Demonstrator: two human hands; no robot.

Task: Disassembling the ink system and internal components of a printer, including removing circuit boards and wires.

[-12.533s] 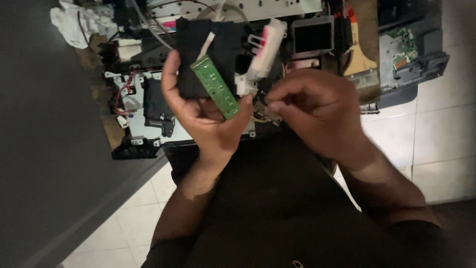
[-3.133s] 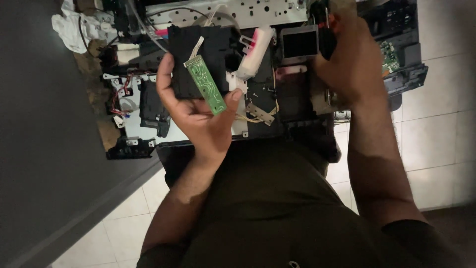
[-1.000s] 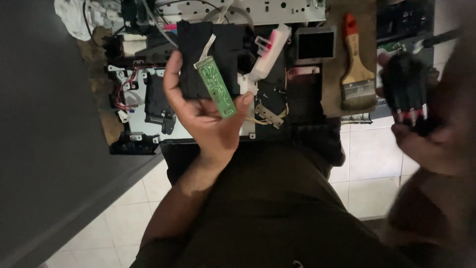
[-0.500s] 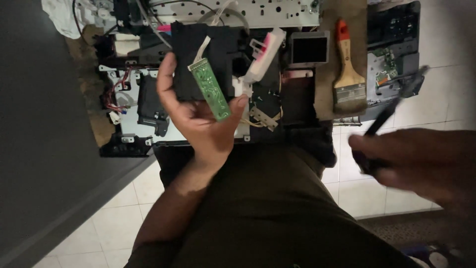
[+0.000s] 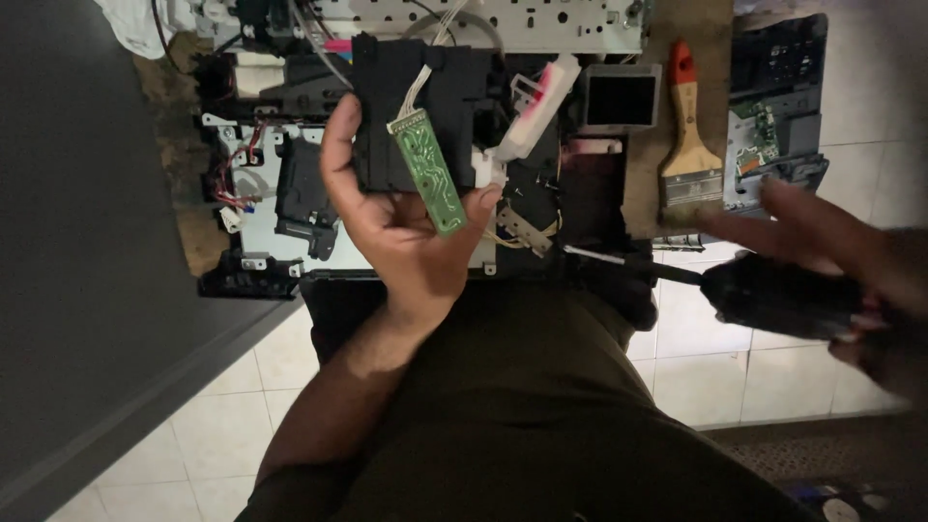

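between thumb and fingertips of the left hand (image 5: 406,227) sits a narrow green circuit board (image 5: 428,171), long axis running up and slightly left, white wires at its top end, above the opened machine (image 5: 425,106); the right hand (image 5: 831,266), well apart to the right, has its grip closed around a black-handled screwdriver (image 5: 764,295) whose tip points left toward the board

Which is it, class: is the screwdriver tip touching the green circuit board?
Apart. The head view shows the screwdriver tip well right of the green circuit board in the left hand.
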